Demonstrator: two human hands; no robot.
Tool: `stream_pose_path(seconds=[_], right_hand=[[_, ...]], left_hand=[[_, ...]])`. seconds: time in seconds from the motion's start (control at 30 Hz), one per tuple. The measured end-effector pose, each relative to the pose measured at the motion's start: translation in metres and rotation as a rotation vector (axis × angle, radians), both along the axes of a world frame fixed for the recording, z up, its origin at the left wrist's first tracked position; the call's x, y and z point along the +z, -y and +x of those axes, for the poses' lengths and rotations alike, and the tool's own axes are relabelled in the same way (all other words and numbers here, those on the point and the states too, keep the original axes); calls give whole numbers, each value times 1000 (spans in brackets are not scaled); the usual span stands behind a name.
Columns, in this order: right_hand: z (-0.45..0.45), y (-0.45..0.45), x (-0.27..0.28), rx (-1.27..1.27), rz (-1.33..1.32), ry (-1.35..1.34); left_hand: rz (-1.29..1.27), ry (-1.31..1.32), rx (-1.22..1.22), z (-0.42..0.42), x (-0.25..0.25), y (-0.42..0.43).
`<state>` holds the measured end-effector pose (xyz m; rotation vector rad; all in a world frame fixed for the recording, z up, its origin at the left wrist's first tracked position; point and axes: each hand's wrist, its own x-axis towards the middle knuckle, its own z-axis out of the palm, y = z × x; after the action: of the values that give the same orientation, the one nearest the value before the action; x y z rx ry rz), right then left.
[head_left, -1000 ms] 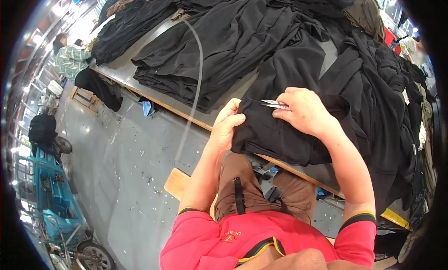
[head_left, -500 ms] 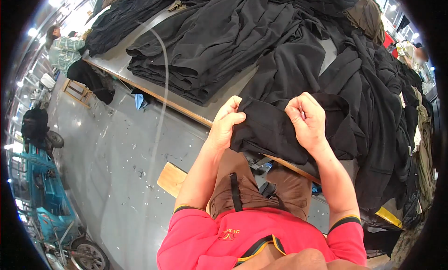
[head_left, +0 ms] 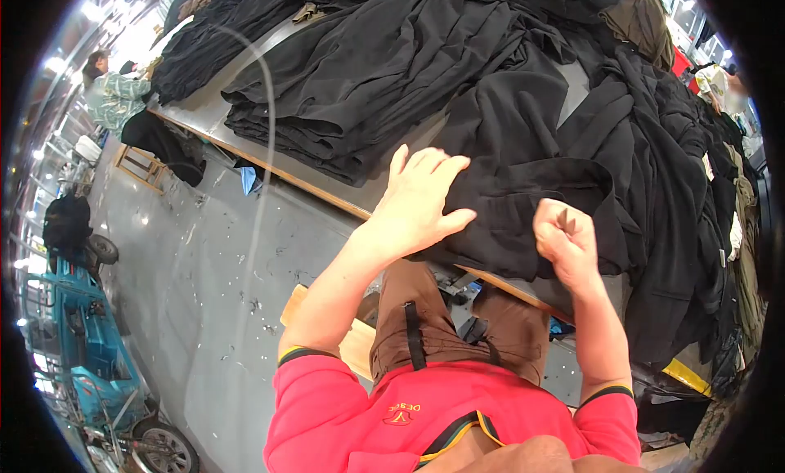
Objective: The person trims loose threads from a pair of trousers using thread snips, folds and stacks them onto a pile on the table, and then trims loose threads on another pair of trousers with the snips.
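A pair of black trousers [head_left: 499, 219] lies at the table's near edge, its waistband looped open on the right. Above its left side is my left hand [head_left: 417, 199], open, fingers spread and thumb apart, with nothing in it. My right hand [head_left: 567, 242] is closed in a fist over the right part of the cloth. Small pointed dark blades, like those of thread snips [head_left: 566, 220], stick out of that fist; the rest of the tool is hidden by the fingers.
Heaps of black garments [head_left: 368, 72] cover much of the table [head_left: 323, 183]. More clothes hang over the right side. A wooden stool [head_left: 356, 346] stands by my legs. A person [head_left: 118, 97] sits far left; another [head_left: 719, 89] is far right. A blue cart [head_left: 90, 334] is at left.
My left hand has let go of the black trousers and spread open. My right hand has moved right and down, and blades now show in it. The lifted cloth has settled flat on the table.
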<state>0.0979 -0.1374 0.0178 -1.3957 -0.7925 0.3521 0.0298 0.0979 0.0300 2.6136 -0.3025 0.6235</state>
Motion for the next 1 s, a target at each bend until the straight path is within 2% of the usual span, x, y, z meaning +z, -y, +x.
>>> stream_pose_path(seconds=[0.1, 0.17, 0.2, 0.3, 0.4, 0.5, 0.63, 0.7, 0.77, 0.83, 0.9, 0.97, 1.0], right_hand=[[18, 27, 20, -304, -270, 447], [31, 37, 38, -492, -393, 655], [44, 50, 43, -420, -491, 701], [61, 61, 60, -323, -616, 716], [64, 60, 76, -3, -750, 746], [72, 70, 79, 110, -820, 803], [79, 90, 87, 36, -832, 776], [82, 89, 85, -46, -884, 750], [82, 89, 82, -174, -943, 708], [89, 99, 67, -240, -894, 714], [102, 113, 47, -201, -754, 730], [102, 115, 63, -238, -931, 676], [108, 113, 77, -295, -826, 856]], left_hand=[[17, -73, -26, -5, -1, -1], [-20, -144, -57, -19, -5, -2], [-114, -114, -95, -26, -8, -1], [-127, -220, -123, -47, -12, 2], [-127, -151, -193, -60, -13, 7], [-87, -125, -189, -73, -8, 8], [-11, -85, -223, -83, -16, 5], [-82, -117, -176, -86, -21, 12], [66, -35, -178, -80, -41, 11], [98, -49, -141, -78, -47, 6], [47, 14, -113, -68, -17, -4], [22, -53, -50, -38, 23, -24], [31, -114, -4, -11, 43, -37]])
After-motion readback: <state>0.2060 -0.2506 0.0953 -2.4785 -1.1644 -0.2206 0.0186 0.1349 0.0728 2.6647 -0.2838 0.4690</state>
